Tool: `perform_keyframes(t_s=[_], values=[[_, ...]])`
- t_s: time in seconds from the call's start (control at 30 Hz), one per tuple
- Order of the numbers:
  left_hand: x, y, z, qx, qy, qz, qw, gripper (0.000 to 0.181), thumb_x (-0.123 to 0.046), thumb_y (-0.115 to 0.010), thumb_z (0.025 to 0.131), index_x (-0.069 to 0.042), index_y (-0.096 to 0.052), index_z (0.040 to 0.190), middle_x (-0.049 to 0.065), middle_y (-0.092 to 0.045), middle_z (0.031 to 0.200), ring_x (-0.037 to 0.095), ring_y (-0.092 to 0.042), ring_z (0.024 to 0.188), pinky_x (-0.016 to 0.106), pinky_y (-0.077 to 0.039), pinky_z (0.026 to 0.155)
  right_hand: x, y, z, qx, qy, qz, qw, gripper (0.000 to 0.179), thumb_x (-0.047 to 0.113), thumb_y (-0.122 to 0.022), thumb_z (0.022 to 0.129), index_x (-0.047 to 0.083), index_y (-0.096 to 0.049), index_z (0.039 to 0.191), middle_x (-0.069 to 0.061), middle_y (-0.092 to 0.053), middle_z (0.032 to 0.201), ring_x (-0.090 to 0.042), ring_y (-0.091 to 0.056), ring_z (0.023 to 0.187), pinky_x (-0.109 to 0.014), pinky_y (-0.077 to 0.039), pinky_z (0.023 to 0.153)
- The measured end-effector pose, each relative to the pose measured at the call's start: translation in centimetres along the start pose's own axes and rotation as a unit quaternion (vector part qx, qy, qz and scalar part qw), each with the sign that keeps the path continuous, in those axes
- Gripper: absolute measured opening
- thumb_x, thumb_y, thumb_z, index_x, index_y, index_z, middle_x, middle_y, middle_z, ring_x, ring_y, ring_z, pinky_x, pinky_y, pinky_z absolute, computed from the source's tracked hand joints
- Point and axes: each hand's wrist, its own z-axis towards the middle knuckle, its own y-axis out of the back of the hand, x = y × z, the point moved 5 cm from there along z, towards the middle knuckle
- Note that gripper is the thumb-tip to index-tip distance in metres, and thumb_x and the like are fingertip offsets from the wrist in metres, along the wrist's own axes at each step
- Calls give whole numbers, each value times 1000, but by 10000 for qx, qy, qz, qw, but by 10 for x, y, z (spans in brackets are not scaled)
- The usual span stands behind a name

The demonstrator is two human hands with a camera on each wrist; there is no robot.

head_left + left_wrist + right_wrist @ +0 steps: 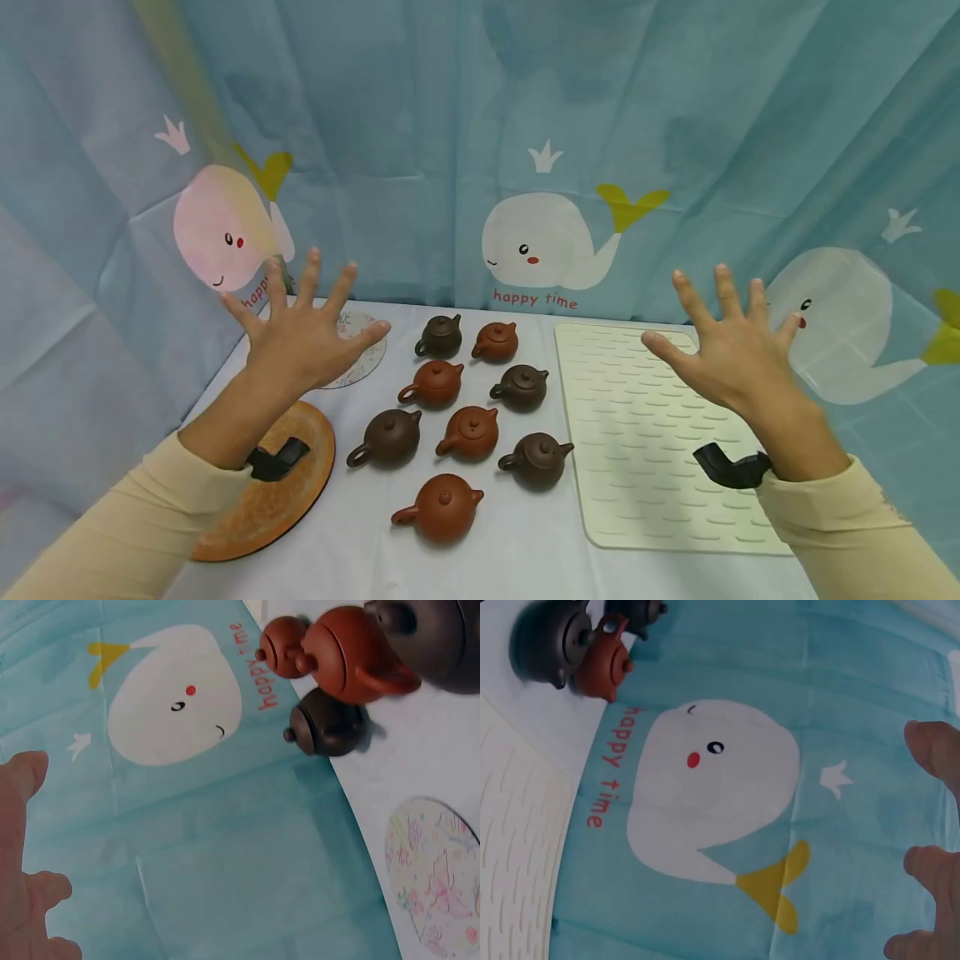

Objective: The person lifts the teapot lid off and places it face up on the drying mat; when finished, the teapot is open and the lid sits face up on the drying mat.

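My left hand (pixel 300 337) is raised with its fingers spread wide, holding nothing, over the left side of the table. My right hand (pixel 738 358), likewise spread and holding nothing, is up in front of a cream ridged mat (pixel 630 467). Between them stand several small clay teapots, some reddish-brown, like the front one (pixel 445 510), and some dark brown, like the one at the back (pixel 438 337). Their handles point left and their spouts right. In the left wrist view, fingertips (pixel 52 891) show at the left edge; in the right wrist view, fingertips (pixel 922 862) show at the right edge.
At the left, a round orange-brown board (pixel 300 492) lies partly under my left forearm. Behind it is a round flowered mat (pixel 367 358). A white cloth (pixel 525 550) covers the table. A blue curtain (pixel 375 125) printed with whales hangs behind.
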Motion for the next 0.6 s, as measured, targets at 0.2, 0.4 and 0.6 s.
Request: perform_keyframes(t_s=[0.2,0.4,0.6], values=[[-11,-5,-7,-23,-57,-80,9999,95,-86,-24,80,-31,-8,156,7,17,158,37,35,131,71,29,79,6,-4,-5,-13,155,75,9999,87,70,-42,89,30,-2,156,-22,7,157,-54,14,135,-79,12,87],[-20,-14,-14,-87,-94,-128,9998,97,-87,-25,79,-29,-13,156,9,12,159,36,35,132,68,30,82,12,-8,-8,-158,283,189,9993,87,68,-45,90,30,-4,156,-22,5,158,-54,9,136,-79,11,89],[-29,-25,-21,-42,-141,-309,9994,96,-86,-26,79,-29,-16,156,9,10,159,38,33,133,69,27,85,16,-14,-15,-345,447,215,9982,87,66,-48,89,28,-9,156,-23,-2,157,-56,0,136,-80,3,89]])
